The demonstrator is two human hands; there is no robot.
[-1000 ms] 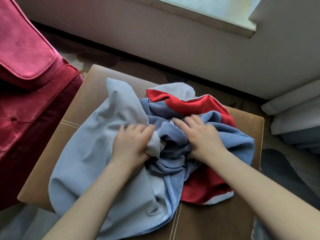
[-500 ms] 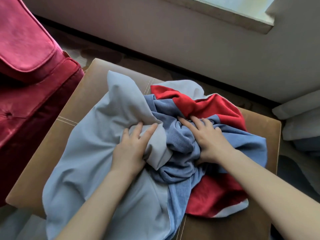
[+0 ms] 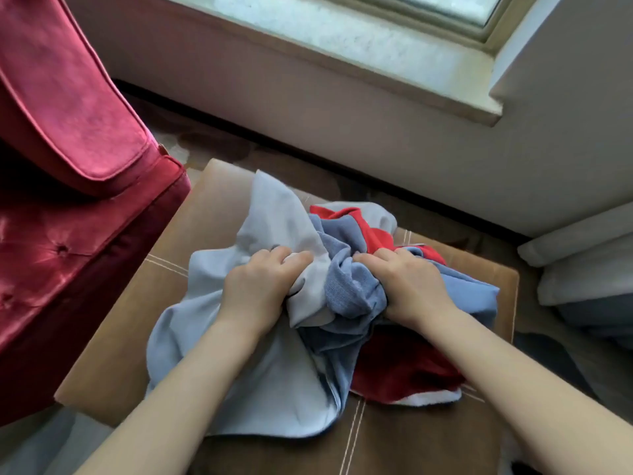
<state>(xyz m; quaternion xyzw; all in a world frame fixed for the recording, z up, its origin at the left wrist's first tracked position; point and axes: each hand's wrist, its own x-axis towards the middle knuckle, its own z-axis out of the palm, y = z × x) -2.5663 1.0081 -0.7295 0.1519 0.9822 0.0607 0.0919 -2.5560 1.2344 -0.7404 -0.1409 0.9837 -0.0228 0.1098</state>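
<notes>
A crumpled heap of clothes lies on a brown leather ottoman (image 3: pixel 144 341). On the left is a pale blue garment (image 3: pixel 219 347). In the middle is a darker blue knit garment (image 3: pixel 349 293), and a red garment (image 3: pixel 400 375) with a white edge lies under it on the right. My left hand (image 3: pixel 257 286) grips a bunched fold of the pale blue garment. My right hand (image 3: pixel 407 282) grips the darker blue knit fabric, fingers curled into it. Both fists are close together over the heap's centre.
A red velvet armchair (image 3: pixel 68 186) stands tight against the ottoman's left side. A wall with a stone window sill (image 3: pixel 342 49) runs behind. Pale folded cushions (image 3: pixel 582 275) lie on the floor at the right. Patterned carpet shows beyond the ottoman.
Both hands have gone from flat on the heap to closed fists bunching the fabric and drawing it together. The heap is more gathered, and the view has tilted up toward the window.
</notes>
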